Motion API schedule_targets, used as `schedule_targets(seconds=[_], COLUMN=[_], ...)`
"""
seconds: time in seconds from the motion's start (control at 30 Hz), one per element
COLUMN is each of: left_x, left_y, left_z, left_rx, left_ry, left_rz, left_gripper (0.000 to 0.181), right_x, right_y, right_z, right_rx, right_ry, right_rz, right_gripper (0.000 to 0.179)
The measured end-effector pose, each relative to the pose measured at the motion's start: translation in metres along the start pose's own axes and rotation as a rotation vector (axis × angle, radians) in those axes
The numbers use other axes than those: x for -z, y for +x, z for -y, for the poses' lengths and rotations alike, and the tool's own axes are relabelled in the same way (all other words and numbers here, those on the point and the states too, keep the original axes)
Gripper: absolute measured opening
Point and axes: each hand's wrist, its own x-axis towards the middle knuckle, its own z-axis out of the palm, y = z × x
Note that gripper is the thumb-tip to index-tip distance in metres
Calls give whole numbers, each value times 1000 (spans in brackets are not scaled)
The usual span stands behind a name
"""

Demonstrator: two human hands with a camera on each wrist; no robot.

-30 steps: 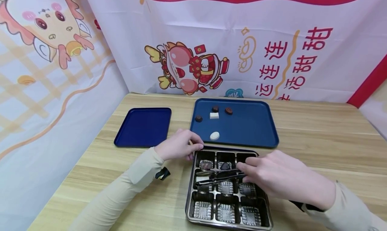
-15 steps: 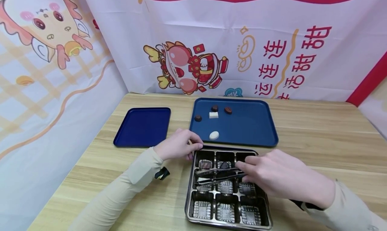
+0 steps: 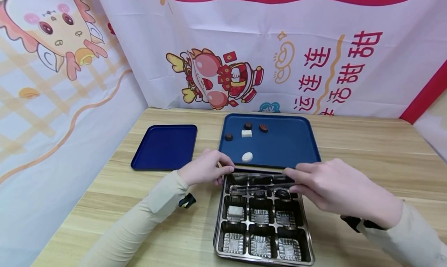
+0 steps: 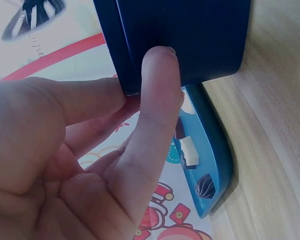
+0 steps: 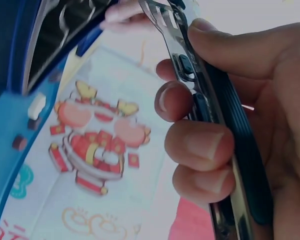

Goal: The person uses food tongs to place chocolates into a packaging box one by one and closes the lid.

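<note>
My left hand (image 3: 208,168) pinches the back left corner of a dark box (image 4: 190,40) between thumb and finger. Inside the box is a compartmented chocolate tray (image 3: 246,222). My right hand (image 3: 330,185) grips metal tongs (image 5: 210,105) with dark handles. Their arms reach left over the tray's back row, blurred in the head view, partly covering the dark chocolates there. A dark chocolate (image 3: 282,194) shows in the back right compartment. One white square chocolate (image 3: 236,211) lies in the middle row's left compartment, apart from the tongs.
Behind the box, a blue tray (image 3: 286,143) bears several chocolates, among them a white oval one (image 3: 247,156) and a white rectangular one (image 3: 246,133). A smaller navy tray (image 3: 165,146) lies at the left. A printed cloth (image 3: 223,22) hangs at the table's back edge.
The tongs have moved from the white square chocolate in the middle row to over the back row, leaving that chocolate in its compartment. My right hand has shifted right; the left stays put.
</note>
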Motion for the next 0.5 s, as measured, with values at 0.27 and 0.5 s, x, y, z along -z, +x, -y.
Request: schedule_targets(seconds=[0.27,0.5], left_x=[0,0], left_y=[0,3], left_z=[0,-1], left_rx=[-10,6], left_ry=[-14,-20], left_rz=[2,11], left_gripper=[14,13], right_x=[3,-15], right_y=[-9,-15], right_z=[-37,-61], right_rx=[-117,-170], right_ry=[-106,-202], right_rz=[-43,31], right_gripper=[56,49])
